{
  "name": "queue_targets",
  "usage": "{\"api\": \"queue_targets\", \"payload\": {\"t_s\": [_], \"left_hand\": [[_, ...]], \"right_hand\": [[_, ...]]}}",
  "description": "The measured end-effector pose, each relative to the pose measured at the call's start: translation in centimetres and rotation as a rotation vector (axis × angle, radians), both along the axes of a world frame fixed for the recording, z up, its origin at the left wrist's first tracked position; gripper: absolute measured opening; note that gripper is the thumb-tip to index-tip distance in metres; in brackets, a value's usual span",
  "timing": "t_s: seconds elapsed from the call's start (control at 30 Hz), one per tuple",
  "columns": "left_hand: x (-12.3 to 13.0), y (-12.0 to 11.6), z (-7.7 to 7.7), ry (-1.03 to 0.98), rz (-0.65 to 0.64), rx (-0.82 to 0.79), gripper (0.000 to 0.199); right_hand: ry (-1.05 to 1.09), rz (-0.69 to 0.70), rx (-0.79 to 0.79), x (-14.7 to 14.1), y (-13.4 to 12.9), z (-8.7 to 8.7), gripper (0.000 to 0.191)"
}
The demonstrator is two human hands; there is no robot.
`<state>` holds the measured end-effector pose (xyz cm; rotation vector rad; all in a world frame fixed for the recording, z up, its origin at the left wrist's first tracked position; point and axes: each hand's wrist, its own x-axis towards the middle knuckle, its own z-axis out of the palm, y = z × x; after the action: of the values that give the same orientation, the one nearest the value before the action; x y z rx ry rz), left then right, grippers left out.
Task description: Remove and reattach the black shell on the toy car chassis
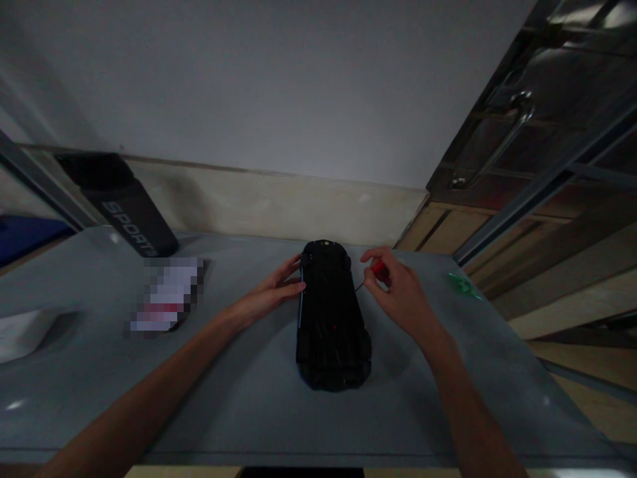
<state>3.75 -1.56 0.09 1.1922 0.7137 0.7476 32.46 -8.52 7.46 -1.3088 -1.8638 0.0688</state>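
A black toy car [332, 312] lies upside down on the grey table [239, 411], its underside facing up. My left hand [273, 289] rests against the car's left side near the far end, fingers and thumb apart. On the other side, my right hand [393, 285] pinches the red handle of a screwdriver [379, 267]. The thin shaft points left and down toward the car's right edge; whether its tip touches the car cannot be made out.
A dark bottle [132, 212] marked SPORT leans at the back left, with a blurred flat item [166, 295] before it. A white object [24, 334] sits at the far left. Green pieces [464, 285] lie near the right edge. A wall [279, 206] runs behind.
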Motion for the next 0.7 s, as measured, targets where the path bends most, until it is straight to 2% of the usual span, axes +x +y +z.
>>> {"api": "queue_targets", "payload": {"t_s": [0.2, 0.33, 0.4, 0.57, 0.7], "left_hand": [[0.13, 0.08, 0.06, 0.005, 0.011, 0.014, 0.096], [0.13, 0.03, 0.2, 0.011, 0.006, 0.025, 0.091], [0.13, 0.01, 0.19, 0.004, 0.009, 0.022, 0.092], [0.14, 0.05, -0.01, -0.014, 0.01, 0.004, 0.097], [0.18, 0.1, -0.07, -0.005, 0.017, 0.014, 0.097]], "right_hand": [[-0.016, -0.037, -0.036, 0.08, -0.24, 0.18, 0.02], [-0.008, 0.074, -0.044, 0.02, -0.39, 0.31, 0.031], [0.021, 0.1, -0.055, -0.1, -0.28, 0.34, 0.029], [-0.002, 0.027, -0.074, -0.29, -0.34, 0.43, 0.021], [-0.066, 0.039, -0.04, -0.28, -0.85, 0.61, 0.03]]}}
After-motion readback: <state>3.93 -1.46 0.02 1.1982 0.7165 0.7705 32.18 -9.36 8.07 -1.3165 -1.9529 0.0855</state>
